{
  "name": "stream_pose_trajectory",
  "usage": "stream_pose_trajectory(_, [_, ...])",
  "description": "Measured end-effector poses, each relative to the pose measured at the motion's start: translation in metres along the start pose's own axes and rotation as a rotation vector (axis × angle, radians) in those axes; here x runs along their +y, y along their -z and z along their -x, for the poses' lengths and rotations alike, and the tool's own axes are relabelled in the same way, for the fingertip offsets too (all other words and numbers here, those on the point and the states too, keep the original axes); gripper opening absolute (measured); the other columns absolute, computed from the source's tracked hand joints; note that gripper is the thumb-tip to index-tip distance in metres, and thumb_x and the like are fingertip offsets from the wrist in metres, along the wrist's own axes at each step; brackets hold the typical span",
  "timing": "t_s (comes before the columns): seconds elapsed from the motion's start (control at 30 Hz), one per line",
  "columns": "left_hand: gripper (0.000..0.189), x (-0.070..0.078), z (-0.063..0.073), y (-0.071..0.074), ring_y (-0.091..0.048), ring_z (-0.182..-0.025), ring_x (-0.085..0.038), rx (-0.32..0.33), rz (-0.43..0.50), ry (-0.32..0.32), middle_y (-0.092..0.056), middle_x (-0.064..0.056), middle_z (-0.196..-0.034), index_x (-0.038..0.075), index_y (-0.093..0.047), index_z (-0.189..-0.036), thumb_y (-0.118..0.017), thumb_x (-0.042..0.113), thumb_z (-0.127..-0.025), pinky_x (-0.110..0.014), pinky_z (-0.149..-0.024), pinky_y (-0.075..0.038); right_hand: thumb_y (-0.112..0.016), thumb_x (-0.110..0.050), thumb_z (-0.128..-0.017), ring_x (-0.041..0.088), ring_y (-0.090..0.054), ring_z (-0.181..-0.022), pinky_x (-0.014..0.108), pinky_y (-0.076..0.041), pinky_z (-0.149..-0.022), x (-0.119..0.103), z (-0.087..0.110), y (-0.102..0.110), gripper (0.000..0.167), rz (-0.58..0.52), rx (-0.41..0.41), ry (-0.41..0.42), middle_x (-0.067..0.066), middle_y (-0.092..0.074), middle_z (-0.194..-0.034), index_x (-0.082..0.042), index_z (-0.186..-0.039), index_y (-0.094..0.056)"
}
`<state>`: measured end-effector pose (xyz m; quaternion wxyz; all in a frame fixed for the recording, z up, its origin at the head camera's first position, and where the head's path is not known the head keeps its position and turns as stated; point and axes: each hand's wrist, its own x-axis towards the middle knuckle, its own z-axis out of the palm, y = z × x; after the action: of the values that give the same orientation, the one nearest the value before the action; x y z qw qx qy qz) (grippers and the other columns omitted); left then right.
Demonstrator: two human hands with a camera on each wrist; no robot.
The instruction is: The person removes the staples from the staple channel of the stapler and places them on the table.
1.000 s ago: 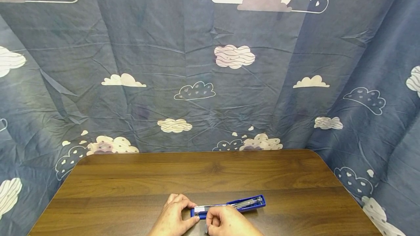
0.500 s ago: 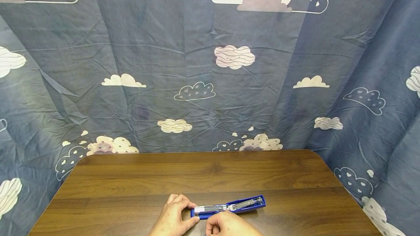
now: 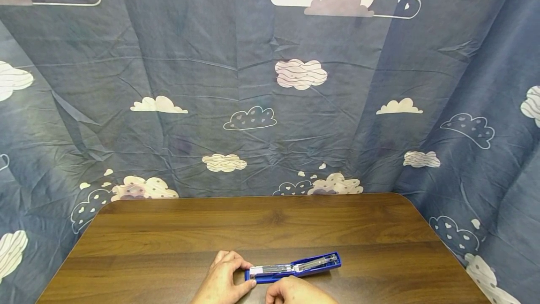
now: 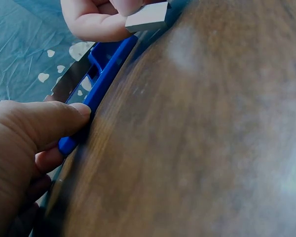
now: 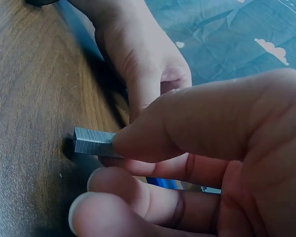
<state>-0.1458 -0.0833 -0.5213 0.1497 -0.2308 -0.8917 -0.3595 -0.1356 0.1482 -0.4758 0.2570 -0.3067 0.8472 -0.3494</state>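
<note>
A blue stapler [image 3: 312, 266] lies opened out on the wooden table, its metal staple channel showing. My left hand [image 3: 223, 278] grips the stapler's left end between thumb and fingers; the left wrist view shows the thumb on the blue body [image 4: 108, 74]. My right hand [image 3: 297, 291] is just in front of the stapler's middle. Between its thumb and forefinger it pinches a short strip of staples [image 5: 93, 141], grey and ridged. In the left wrist view the strip [image 4: 147, 18] appears as a pale block below the fingers. The head view hides the strip behind the right hand.
The brown wooden table [image 3: 177, 229] spreads around the stapler, with rounded far corners. A blue curtain [image 3: 202, 69] printed with clouds hangs behind the table and along its sides.
My right hand has drawn slightly toward the table's near side, uncovering more of the stapler's middle. My left hand keeps its grip on the left end, and the stapler stays in place.
</note>
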Motion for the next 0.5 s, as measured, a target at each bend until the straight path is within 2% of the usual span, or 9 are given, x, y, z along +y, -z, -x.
stream_pose_trajectory(0.37, [0.026,-0.0003,-0.0008,0.0009,-0.047,-0.092,-0.003,-0.015,-0.006,0.008,-0.062,0.020,-0.092,0.029,-0.074,-0.093,-0.089,0.033,-0.073,-0.028,-0.078,-0.043,-0.074,-0.005,-0.080,-0.005,-0.041,-0.053,0.014,-0.031,-0.050,-0.0016,0.0000,0.0001,0.010,-0.071,0.031,-0.091,-0.018,-0.048,-0.060,-0.011,-0.075,-0.068])
stream_pose_trajectory(0.5, [0.026,-0.0011,-0.0008,0.0000,-0.047,-0.092,-0.003,-0.012,-0.008,0.004,-0.062,0.020,-0.092,0.029,-0.074,-0.093,-0.089,0.033,-0.073,-0.028,-0.078,-0.043,-0.074,-0.004,-0.077,-0.005,-0.043,-0.054,0.014,-0.034,-0.051,-0.0014,-0.0015,-0.0005,0.005,-0.079,0.062,-0.078,-0.018,-0.052,-0.062,-0.008,-0.076,-0.072])
